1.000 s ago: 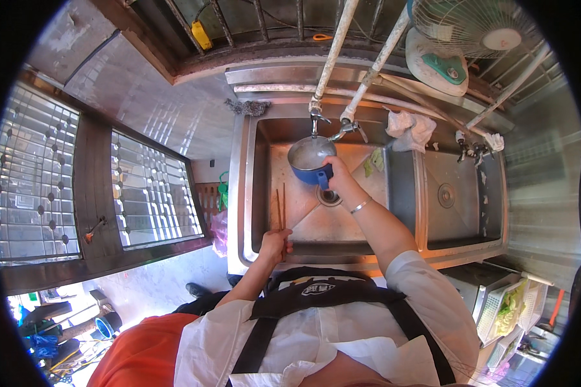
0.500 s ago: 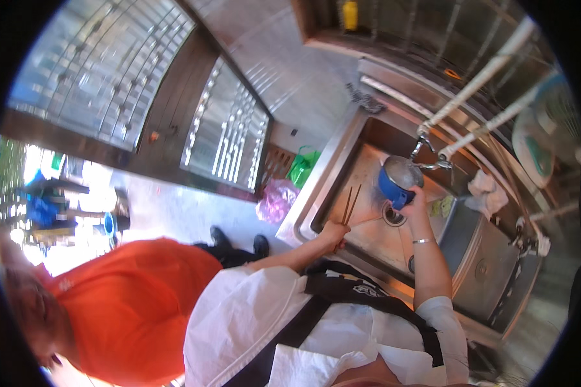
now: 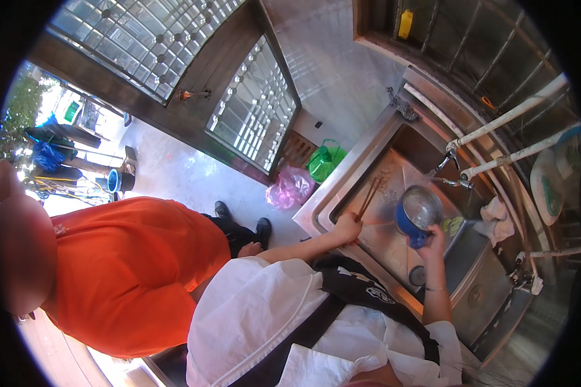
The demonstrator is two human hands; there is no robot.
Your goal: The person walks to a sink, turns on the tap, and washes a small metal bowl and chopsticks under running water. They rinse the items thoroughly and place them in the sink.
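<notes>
My left hand (image 3: 348, 228) is closed round a pair of brown chopsticks (image 3: 369, 198), which point away over the steel sink basin (image 3: 394, 255). In my right hand (image 3: 435, 241) is a blue handled bowl (image 3: 419, 209) with a shiny grey inside, gripped at its handle side. It is held above the basin, tilted so that its inside shows, and seems to contain some water. The metal taps (image 3: 455, 182) are just beyond it. Small food bits lie on the basin floor near the chopstick tips.
A dark round drain piece (image 3: 417, 276) lies in the basin. White cloth (image 3: 495, 219) hangs by the pipes on the right. Pink (image 3: 290, 188) and green (image 3: 326, 161) bags stand left of the sink. A person in an orange shirt (image 3: 135, 271) is close at my left.
The blue bowl has moved from beneath the taps toward me and slightly right, and its inside now shows more. My left hand still holds the chopsticks. The whole view has shifted.
</notes>
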